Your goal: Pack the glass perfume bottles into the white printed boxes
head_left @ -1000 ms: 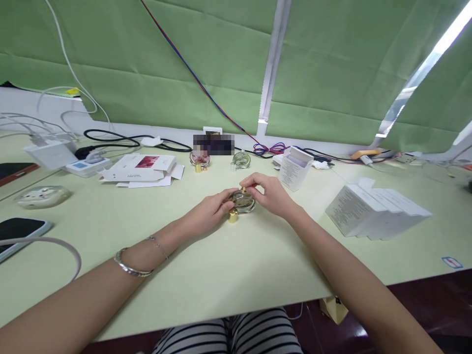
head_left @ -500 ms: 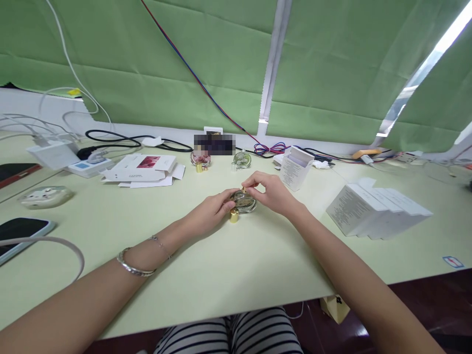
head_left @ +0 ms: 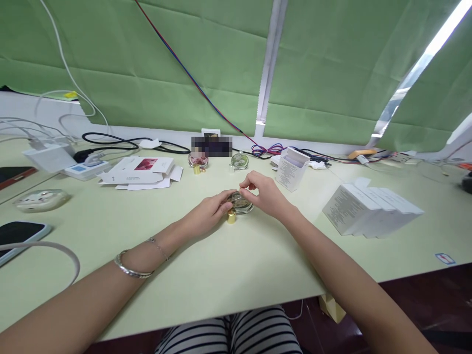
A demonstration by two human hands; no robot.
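Observation:
A round, clear glass perfume bottle [head_left: 243, 205] stands on the table in front of me. My left hand [head_left: 211, 209] grips its left side with thumb and fingers. Over its top, my right hand [head_left: 266, 193] pinches the spray nozzle, which the fingertips mostly hide. A gold cap [head_left: 231, 217] sits on the table just in front of the bottle, below my left fingertips. Farther back are a pink perfume bottle [head_left: 198, 160] with a gold cap beside it, and a green perfume bottle [head_left: 240, 160] with a pale cap beside it.
An opened white box [head_left: 292, 168] stands behind my right hand. Several white boxes [head_left: 368, 209] lean together at right. Flattened cartons [head_left: 138, 171], a power strip [head_left: 86, 168] and a phone [head_left: 22, 238] lie at left. Cables run along the back wall.
My right fingers have closed down over the bottle's gold nozzle, which showed between them before. The left hand keeps its hold. The whole view has shifted slightly.

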